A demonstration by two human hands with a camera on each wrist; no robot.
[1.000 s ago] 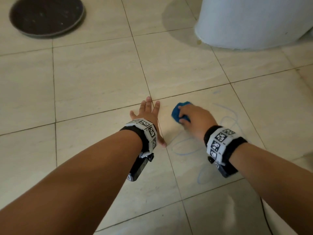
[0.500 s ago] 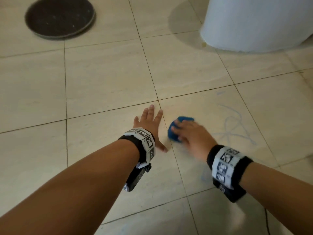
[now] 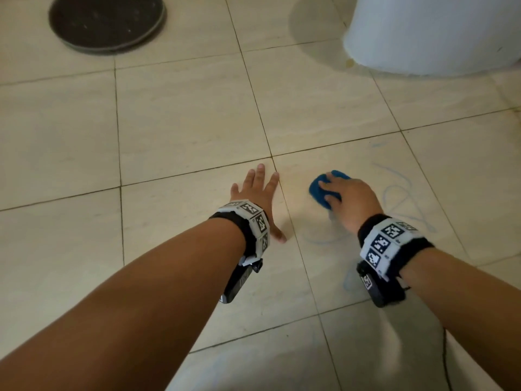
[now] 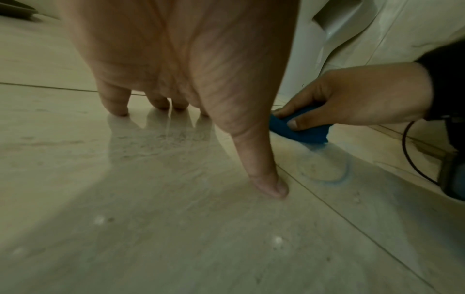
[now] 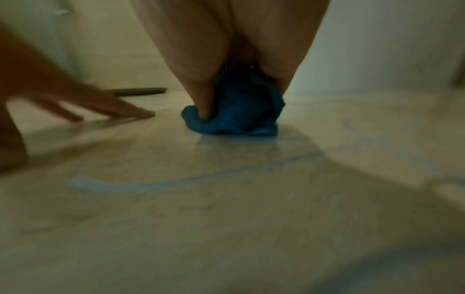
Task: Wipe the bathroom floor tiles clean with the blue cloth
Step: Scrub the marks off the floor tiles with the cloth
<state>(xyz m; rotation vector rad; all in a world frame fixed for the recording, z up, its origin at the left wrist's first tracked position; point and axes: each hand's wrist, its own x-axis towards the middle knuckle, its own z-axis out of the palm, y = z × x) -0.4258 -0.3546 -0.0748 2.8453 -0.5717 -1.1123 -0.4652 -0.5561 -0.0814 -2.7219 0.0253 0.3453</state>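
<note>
— Two hands on the floor, then. What are they doing?

— Left hand (image 3: 260,197) lies spread flat on the floor tiles (image 3: 183,114), fingers straight and apart, thumb angled out toward a grout line; in the left wrist view the fingertips and thumb tip press the glossy surface and throw a soft reflection. Right hand (image 3: 351,197) is curled round the blue cloth (image 3: 320,190), thumb and fingers clamping it into a wad.

— Where does the cloth sit?

— On the tile just right of the left hand, pressed down against the floor, apart from the left fingers. It is bunched into a rounded lump, nubby like terry or microfibre, deep blue.

— And the tiles?

— Large squares, pale cream with faint stone-like streaks, smooth and shiny, split by thin dark grout lines. Pale blue scribbles (image 3: 403,198) loop across the tile to the right of the cloth, and a curved blue line (image 5: 176,182) arcs on the floor nearer the wrist.

— Anything else about?

— One round, dark, flat disc (image 3: 107,22) lies at far left, its surface dull and speckled. A white curved base (image 3: 431,35), smooth and matte, stands at far right. Both wrists carry bands (image 3: 252,221) with black-and-white square markers, and a thin black cable (image 3: 445,359) trails beside the right forearm.
</note>
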